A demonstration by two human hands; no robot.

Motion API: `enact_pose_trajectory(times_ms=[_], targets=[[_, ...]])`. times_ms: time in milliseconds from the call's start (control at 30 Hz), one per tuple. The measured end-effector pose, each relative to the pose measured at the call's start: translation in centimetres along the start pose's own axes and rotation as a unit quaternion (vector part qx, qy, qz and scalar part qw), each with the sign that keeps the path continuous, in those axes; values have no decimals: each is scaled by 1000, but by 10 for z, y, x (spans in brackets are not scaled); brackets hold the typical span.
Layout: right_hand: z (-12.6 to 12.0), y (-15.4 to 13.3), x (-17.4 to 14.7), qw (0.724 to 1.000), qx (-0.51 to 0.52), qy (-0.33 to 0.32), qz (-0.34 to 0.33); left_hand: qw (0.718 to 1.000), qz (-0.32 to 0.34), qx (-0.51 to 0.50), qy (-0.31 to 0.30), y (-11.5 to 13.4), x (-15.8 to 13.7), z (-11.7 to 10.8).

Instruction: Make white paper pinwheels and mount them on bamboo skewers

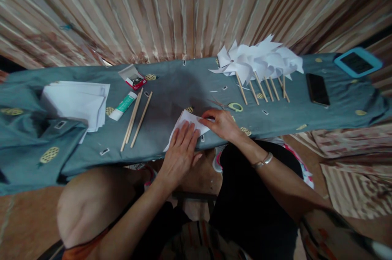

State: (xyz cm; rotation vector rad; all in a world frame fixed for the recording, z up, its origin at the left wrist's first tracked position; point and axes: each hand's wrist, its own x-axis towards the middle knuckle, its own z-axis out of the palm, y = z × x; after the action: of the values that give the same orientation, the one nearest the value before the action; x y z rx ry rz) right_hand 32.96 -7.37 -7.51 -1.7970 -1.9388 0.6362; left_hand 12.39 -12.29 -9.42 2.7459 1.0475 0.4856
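Note:
A folded sheet of white paper (187, 117) lies near the front edge of the cloth-covered table. My left hand (181, 152) rests flat on it, fingers stretched out and close together. At the paper's right corner, my right hand (223, 124) pinches the edge between thumb and fingers; a bracelet is on that wrist. Just beyond the right hand are scissors (235, 107) with yellow-green handles. Several wooden sticks (141, 119) lie to the left of the paper. Further left is a green and white glue tube (125, 105).
Behind the glue stands an open red box (136, 82) of small metal pieces. White paper sheets (92, 101) are stacked at the left. Several paper pinwheels (260, 61) on sticks lie at the back right, beside a black phone (317, 89) and a blue-framed device (357, 62). A curtain (171, 11) hangs behind.

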Motion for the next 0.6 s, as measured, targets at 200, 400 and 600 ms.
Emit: enact_pose_trajectory(times_ms=[200, 400, 600], targets=[[3, 1, -4, 999, -9, 32, -17, 1000, -10, -5, -18, -7, -7, 8], [5, 1, -4, 998, -35, 46, -35, 999, 1, 11, -30, -9, -4, 8], [5, -1, -5, 997, -47, 48, -35, 999, 15, 37, -37, -12, -1, 7]])
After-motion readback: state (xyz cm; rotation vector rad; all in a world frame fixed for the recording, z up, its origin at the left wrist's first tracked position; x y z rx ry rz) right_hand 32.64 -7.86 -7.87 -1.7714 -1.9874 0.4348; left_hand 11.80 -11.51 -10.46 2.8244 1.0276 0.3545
